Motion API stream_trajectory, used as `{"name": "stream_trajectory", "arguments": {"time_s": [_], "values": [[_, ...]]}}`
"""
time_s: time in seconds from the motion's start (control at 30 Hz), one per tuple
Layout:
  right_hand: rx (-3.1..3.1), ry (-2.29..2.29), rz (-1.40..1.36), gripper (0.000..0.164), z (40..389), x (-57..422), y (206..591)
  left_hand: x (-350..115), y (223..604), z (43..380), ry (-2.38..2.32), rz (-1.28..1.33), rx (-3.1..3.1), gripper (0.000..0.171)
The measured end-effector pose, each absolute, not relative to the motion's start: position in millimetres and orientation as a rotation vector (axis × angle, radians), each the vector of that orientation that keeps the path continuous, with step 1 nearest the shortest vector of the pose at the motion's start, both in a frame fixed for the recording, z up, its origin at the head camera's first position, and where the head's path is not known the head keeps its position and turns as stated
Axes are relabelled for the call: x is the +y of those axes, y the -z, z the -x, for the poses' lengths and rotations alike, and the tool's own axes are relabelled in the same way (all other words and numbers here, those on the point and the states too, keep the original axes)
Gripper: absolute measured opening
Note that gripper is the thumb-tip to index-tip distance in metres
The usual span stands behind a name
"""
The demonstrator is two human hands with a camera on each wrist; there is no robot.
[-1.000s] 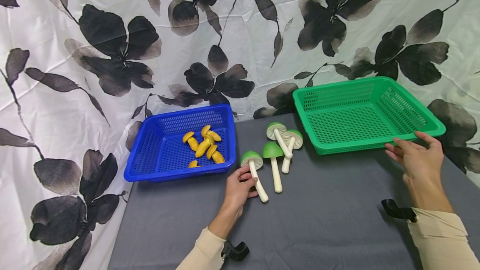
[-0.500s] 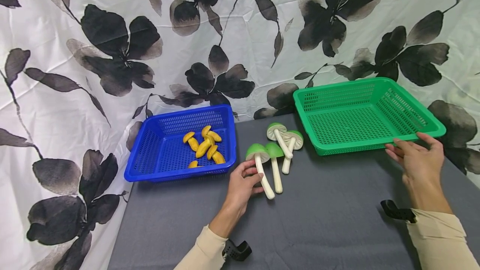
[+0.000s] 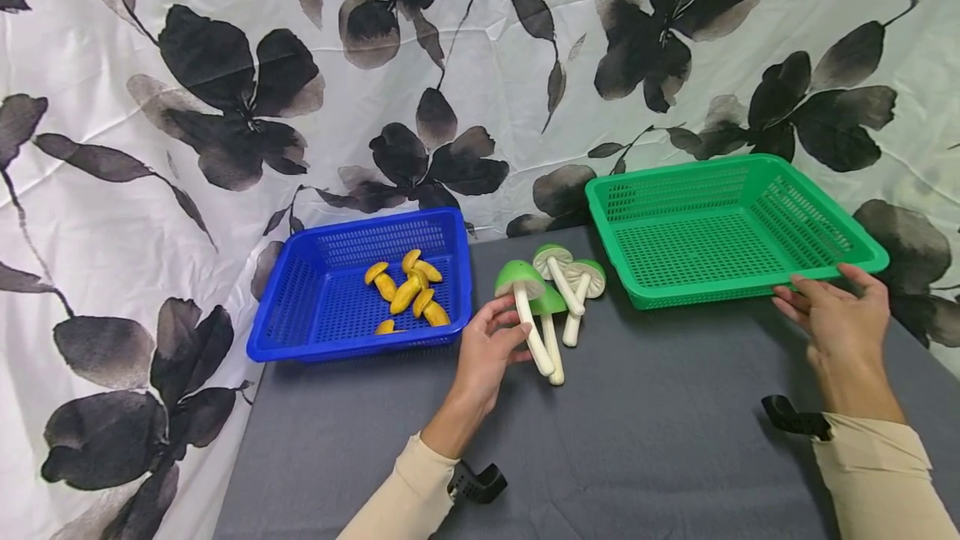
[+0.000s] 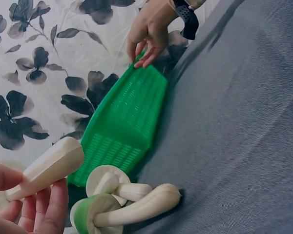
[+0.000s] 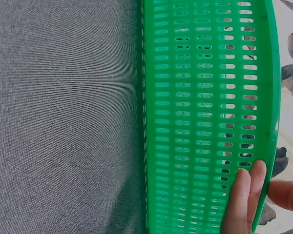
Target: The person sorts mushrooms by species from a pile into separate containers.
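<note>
Left hand (image 3: 483, 348) pinched green-capped mushroom (image 3: 526, 312) by its stem | long axis ran 11-to-5 o'clock, cap at 11 | green basket (image 3: 693, 248) lay at 2 o'clock | right hand (image 3: 847, 323), farther, 3 o'clock, gripped the basket's rim

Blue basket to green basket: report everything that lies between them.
The head view shows four green-capped mushrooms between the blue basket and green basket: one mushroom in the left hand, three others on the grey cloth.
</note>
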State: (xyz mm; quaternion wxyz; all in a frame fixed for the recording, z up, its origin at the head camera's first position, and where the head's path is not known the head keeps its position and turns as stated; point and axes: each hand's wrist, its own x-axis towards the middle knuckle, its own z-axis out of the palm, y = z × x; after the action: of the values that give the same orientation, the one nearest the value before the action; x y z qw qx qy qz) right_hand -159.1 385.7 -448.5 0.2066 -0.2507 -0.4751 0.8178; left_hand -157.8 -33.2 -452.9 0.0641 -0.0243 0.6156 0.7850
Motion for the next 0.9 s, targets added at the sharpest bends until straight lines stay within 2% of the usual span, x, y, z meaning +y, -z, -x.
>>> {"name": "stream_trajectory", "arguments": {"time_s": [0.4,0.9], "values": [[-1.333,-2.274,0.736,0.065,156.4,387.1,450.0,-17.5,437.7,167.7,-2.420,-0.056,1.825,0.045],[-1.337,-2.264,0.736,0.069,159.0,386.7,448.2,14.2,419.8,196.0,-2.478,-0.122,1.790,0.044]]}}
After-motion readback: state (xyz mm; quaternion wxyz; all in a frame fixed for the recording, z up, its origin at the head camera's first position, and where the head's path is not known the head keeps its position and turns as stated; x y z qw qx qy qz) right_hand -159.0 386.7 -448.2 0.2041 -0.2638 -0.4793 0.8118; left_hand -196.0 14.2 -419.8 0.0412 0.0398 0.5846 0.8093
